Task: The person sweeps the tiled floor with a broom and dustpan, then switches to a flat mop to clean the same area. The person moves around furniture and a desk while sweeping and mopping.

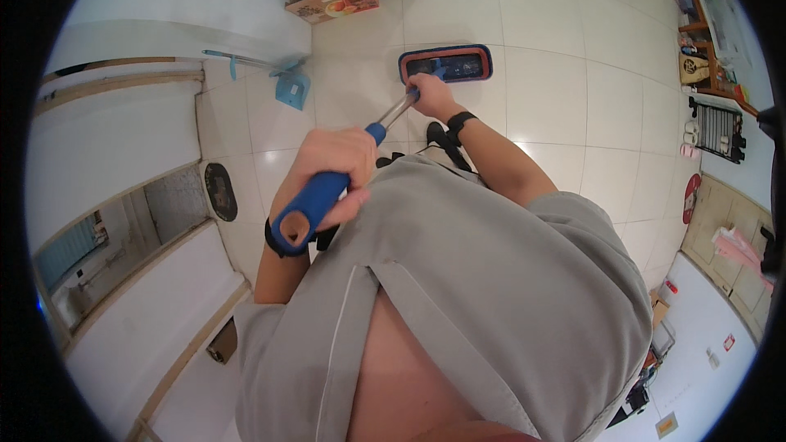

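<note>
Both of my hands are closed around the long handle of a flat mop [400, 109]. My left hand [340, 160] wraps the thick blue grip at the top end, close to my chest. Lower on the pole, my right hand [432, 96] grips near a blue sleeve. The mop's wide rectangular head [468, 65], dark on top with a blue and reddish rim, lies on the tiled floor [540, 98] ahead of my feet. Its underside is hidden.
A light blue long-handled dustpan [291, 90] stands by the left wall. A printed cardboard box [336, 3] is at the far left. Dark oval mat [220, 191] lies near the left doorway. Shelves [706, 41] and a black rack [719, 129] line the right. My black shoe [443, 141] shows below.
</note>
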`<state>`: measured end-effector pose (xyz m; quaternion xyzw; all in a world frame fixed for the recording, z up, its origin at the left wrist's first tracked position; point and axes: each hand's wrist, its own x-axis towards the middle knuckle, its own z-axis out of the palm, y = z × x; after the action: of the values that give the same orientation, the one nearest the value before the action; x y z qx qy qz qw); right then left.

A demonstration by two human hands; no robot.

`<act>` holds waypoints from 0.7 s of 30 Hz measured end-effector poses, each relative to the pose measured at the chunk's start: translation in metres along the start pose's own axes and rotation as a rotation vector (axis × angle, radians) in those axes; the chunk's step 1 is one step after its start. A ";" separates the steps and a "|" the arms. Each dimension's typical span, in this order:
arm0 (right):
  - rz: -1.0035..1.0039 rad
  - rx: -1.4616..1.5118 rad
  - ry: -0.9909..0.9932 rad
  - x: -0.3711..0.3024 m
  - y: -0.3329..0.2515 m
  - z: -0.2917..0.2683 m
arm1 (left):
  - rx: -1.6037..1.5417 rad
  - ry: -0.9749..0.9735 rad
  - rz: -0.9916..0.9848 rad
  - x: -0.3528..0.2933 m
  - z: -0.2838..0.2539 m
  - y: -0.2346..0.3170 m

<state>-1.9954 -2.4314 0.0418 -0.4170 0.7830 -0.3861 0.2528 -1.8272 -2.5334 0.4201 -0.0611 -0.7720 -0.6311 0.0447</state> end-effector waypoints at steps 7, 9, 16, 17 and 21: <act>0.028 0.055 -0.057 0.008 -0.015 -0.007 | -0.021 -0.001 0.056 0.005 -0.019 0.003; 0.033 0.063 -0.069 0.015 -0.008 -0.004 | -0.028 0.007 0.053 0.009 -0.024 -0.004; 0.018 0.182 -0.073 0.037 0.021 0.008 | -0.091 0.016 -0.003 0.017 -0.036 -0.033; 0.032 0.211 -0.077 0.040 0.025 0.010 | -0.092 0.028 -0.013 0.017 -0.036 -0.036; 0.012 0.204 -0.140 0.056 0.043 0.017 | -0.074 0.119 -0.019 0.015 -0.039 -0.040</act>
<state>-2.0322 -2.4705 -0.0071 -0.4103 0.7226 -0.4322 0.3503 -1.8484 -2.5793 0.3915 -0.0176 -0.7447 -0.6621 0.0822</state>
